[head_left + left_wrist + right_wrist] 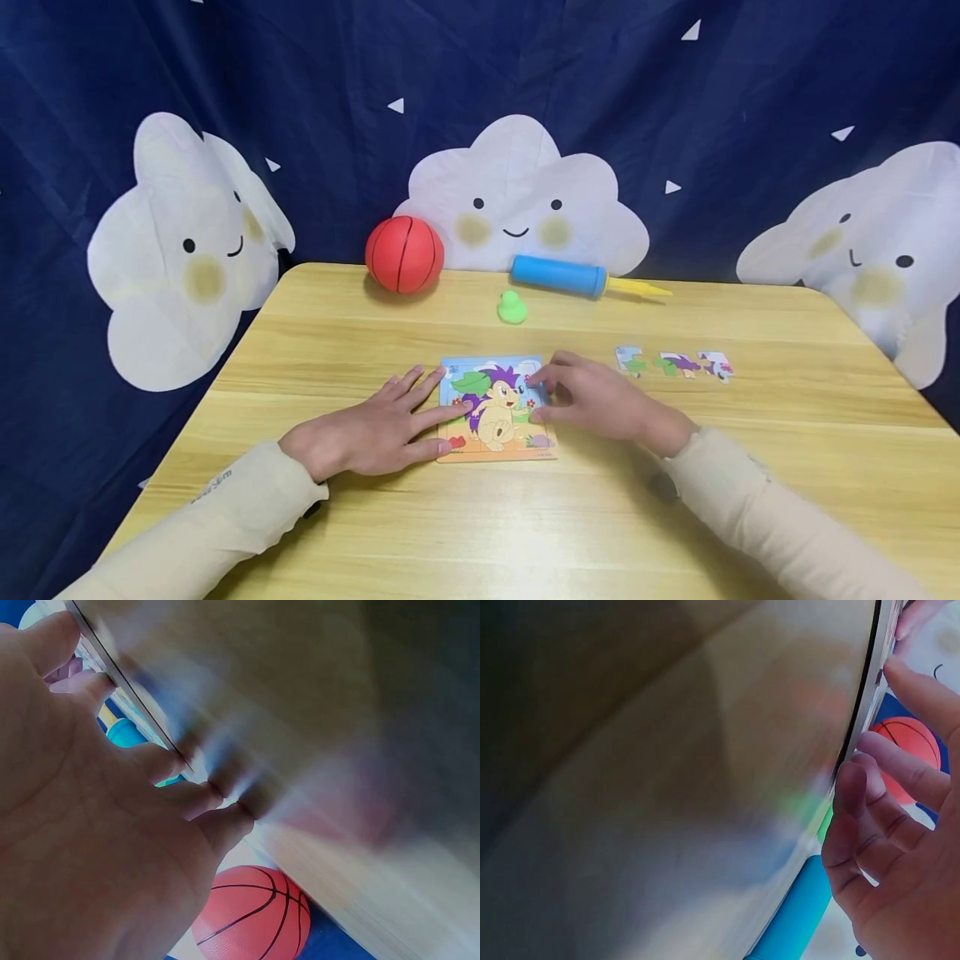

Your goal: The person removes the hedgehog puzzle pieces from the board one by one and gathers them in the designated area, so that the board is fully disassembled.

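A jigsaw puzzle (498,452) with a purple-spined hedgehog picture lies flat on the wooden table. My left hand (378,429) is spread at its left side, with straight fingers resting over that edge. Over the right edge is my right hand (600,396), thumb and index finger bent and set apart at the picture. In the right wrist view, other fingers of this hand (900,832) curl inward. I cannot tell whether a piece is pinched there. Loose puzzle pieces (678,363) lie in a row beyond the right hand.
A red ball (405,255) with black lines stands at the back of the table (337,333). Right of it sit a green toy duck (512,307) and a blue hand pump (558,275) with a yellow nozzle. A dark blue curtain (330,67) with clouds hangs behind.
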Action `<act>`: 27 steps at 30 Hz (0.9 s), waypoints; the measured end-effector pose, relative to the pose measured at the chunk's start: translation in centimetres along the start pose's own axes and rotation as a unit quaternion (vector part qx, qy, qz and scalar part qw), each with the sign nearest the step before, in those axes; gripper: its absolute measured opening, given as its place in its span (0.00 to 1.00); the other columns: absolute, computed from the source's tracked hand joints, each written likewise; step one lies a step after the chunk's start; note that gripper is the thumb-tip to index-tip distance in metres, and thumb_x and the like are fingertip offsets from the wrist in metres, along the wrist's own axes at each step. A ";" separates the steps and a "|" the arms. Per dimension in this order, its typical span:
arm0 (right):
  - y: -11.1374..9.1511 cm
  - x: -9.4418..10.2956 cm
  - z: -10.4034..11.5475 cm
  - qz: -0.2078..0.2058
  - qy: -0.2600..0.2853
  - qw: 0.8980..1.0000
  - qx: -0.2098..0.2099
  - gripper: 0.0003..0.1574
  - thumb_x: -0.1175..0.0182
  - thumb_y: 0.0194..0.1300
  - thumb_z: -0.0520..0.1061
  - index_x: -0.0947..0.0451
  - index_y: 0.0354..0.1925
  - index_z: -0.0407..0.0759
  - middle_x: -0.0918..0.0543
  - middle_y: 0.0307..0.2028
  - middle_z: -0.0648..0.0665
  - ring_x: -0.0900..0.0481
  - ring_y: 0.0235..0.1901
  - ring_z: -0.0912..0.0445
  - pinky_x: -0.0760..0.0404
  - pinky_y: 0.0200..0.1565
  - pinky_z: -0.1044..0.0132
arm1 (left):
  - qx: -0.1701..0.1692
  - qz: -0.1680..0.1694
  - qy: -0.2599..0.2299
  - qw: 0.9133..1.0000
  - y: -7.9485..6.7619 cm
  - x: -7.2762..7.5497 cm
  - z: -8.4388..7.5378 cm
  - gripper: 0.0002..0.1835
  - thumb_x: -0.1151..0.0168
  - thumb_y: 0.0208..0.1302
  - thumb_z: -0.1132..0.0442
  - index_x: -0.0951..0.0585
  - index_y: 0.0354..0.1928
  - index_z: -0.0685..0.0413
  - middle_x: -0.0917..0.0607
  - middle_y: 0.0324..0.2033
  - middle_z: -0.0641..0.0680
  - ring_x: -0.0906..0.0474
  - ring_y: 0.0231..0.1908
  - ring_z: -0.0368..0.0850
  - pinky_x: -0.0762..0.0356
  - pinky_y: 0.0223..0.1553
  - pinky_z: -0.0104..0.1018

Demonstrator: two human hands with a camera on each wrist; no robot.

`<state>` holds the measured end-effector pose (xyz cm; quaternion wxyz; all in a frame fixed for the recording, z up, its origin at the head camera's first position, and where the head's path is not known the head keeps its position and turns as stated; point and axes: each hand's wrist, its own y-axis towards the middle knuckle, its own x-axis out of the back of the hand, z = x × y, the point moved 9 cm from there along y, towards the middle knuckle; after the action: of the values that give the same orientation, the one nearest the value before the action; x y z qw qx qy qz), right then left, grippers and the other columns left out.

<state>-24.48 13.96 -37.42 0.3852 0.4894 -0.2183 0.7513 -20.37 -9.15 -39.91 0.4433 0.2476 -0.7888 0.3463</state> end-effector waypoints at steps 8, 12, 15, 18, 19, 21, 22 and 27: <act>0.3 -0.3 0.5 0.005 -0.007 1.000 0.001 0.28 0.22 0.67 0.56 0.11 0.57 0.40 0.17 0.42 0.48 0.24 0.37 0.58 0.20 0.39 0.68 | -0.002 0.001 -0.004 1.000 0.0 0.2 -0.2 0.32 0.54 0.86 0.35 0.40 0.86 0.22 0.61 0.89 0.58 0.69 0.88 0.65 0.63 0.86 0.69; 0.6 -0.3 0.8 0.009 -0.004 1.000 -0.005 0.26 0.21 0.67 0.54 0.12 0.55 0.40 0.16 0.42 0.48 0.23 0.37 0.57 0.18 0.42 0.66 | -0.003 -0.003 -0.001 1.000 0.0 0.3 -0.2 0.33 0.53 0.86 0.36 0.40 0.86 0.25 0.60 0.89 0.59 0.69 0.88 0.63 0.62 0.86 0.69; 0.8 -0.3 0.8 0.013 0.000 1.000 -0.010 0.26 0.21 0.66 0.53 0.12 0.54 0.39 0.16 0.41 0.48 0.23 0.37 0.57 0.18 0.42 0.66 | -0.012 -0.008 0.003 1.000 0.0 0.4 -0.5 0.33 0.53 0.87 0.38 0.40 0.87 0.28 0.61 0.89 0.58 0.68 0.89 0.61 0.61 0.85 0.70; 0.9 -0.4 0.7 0.016 0.001 1.000 -0.014 0.26 0.20 0.66 0.53 0.12 0.54 0.39 0.16 0.41 0.47 0.23 0.37 0.56 0.18 0.42 0.66 | -0.029 -0.011 0.004 1.000 0.3 0.3 -1.1 0.33 0.54 0.87 0.38 0.40 0.87 0.29 0.61 0.90 0.55 0.68 0.89 0.60 0.61 0.85 0.70; 0.9 -0.4 0.7 0.017 0.001 1.000 -0.015 0.26 0.20 0.66 0.53 0.12 0.54 0.39 0.16 0.41 0.47 0.23 0.37 0.56 0.18 0.42 0.66 | -0.037 -0.010 0.004 0.999 0.4 0.3 -1.4 0.33 0.54 0.87 0.38 0.40 0.87 0.29 0.60 0.90 0.54 0.68 0.89 0.60 0.61 0.85 0.70; 0.9 -0.4 0.7 0.018 0.001 1.000 -0.015 0.26 0.20 0.66 0.52 0.12 0.54 0.39 0.16 0.41 0.47 0.23 0.38 0.56 0.18 0.42 0.65 | -0.051 -0.007 0.007 0.999 0.6 0.1 -1.9 0.33 0.54 0.86 0.37 0.40 0.87 0.27 0.59 0.90 0.54 0.68 0.89 0.59 0.60 0.86 0.68; 0.9 -0.4 0.6 0.018 0.001 1.000 -0.017 0.26 0.20 0.66 0.52 0.12 0.54 0.39 0.16 0.41 0.47 0.23 0.38 0.56 0.18 0.43 0.65 | -0.058 -0.005 0.008 0.998 0.7 -0.1 -2.1 0.33 0.54 0.86 0.36 0.40 0.87 0.26 0.58 0.90 0.54 0.68 0.89 0.59 0.60 0.86 0.67; 1.0 -0.4 0.4 0.023 0.000 0.999 -0.028 0.27 0.20 0.65 0.53 0.13 0.55 0.39 0.16 0.42 0.47 0.23 0.39 0.56 0.17 0.45 0.64 | -0.066 0.000 0.025 0.997 1.1 -0.5 -2.8 0.31 0.54 0.86 0.35 0.38 0.85 0.21 0.55 0.90 0.53 0.69 0.89 0.59 0.62 0.87 0.63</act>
<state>-24.99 12.92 -37.58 0.3815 0.4731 -0.2503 0.7536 -19.45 -6.26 -39.67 0.4785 0.2090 -0.7986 0.2993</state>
